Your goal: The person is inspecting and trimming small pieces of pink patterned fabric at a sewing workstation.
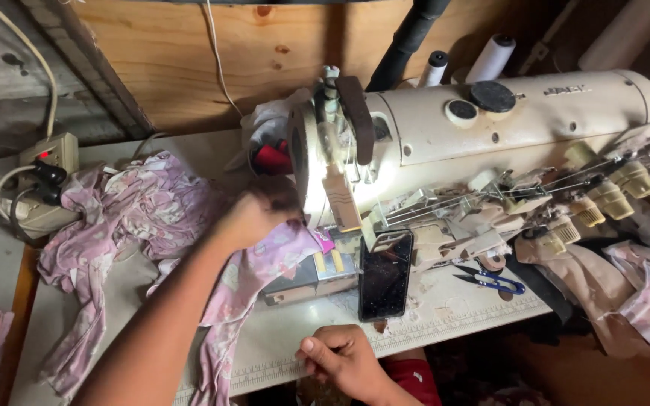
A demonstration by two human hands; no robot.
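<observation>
My left hand (259, 214) is closed on pink floral fabric (152, 207) right beside the needle end of a cream industrial sewing machine (505, 120). The cloth runs from a heap at the left under my hand toward the machine's metal bed (314, 274). Near the table's front edge, my right hand (344, 359) rests with its fingers curled; I cannot see anything in it. The needle area is lit by the machine's lamp and partly hidden by my left hand.
A black phone (385, 277) leans against the machine bed. Blue thread snips (490, 280) lie on the white table (445, 312). A power strip (43, 162) with plugs sits at the far left. Thread cones (490, 56) stand behind the machine. More fabric (641, 286) hangs at the right.
</observation>
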